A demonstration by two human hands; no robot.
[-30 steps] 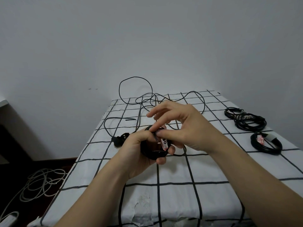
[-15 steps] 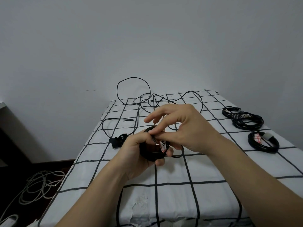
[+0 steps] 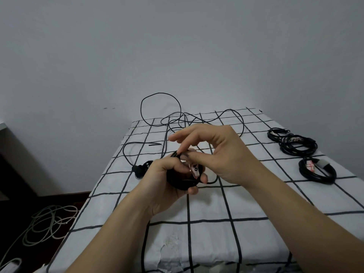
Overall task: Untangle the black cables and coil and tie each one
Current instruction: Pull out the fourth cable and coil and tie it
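The counter [image 3: 216, 243] fills the lower middle of the view, draped in a white cloth with a black grid. At the counter's far end a loose black cable [image 3: 178, 120] sprawls in open loops, one loop standing up against the wall behind the counter. One strand runs toward the counter's left edge, where a black plug [image 3: 140, 170] lies. On the floor left of the counter sits a heap of white cables [image 3: 49, 223]. Along the counter's right edge lie the tied coils [image 3: 297, 144], two touching one another at the far side and a third [image 3: 317, 171] nearer, set apart from them and wearing a pale band.

Above the counter's middle, the left hand [image 3: 163, 186] has its grip curled round a coiled cable [image 3: 180, 181], fingers wrapped under the coil and thumb over its top. The right hand [image 3: 222, 154] meets it from the counter's right side. Its grip is pressed together, thumb and forefinger pinching the upper end of a white tag [image 3: 195, 168] at the coil's top, the other fingers lifted and spread. Whether the pinch also takes in the strands cannot be told.
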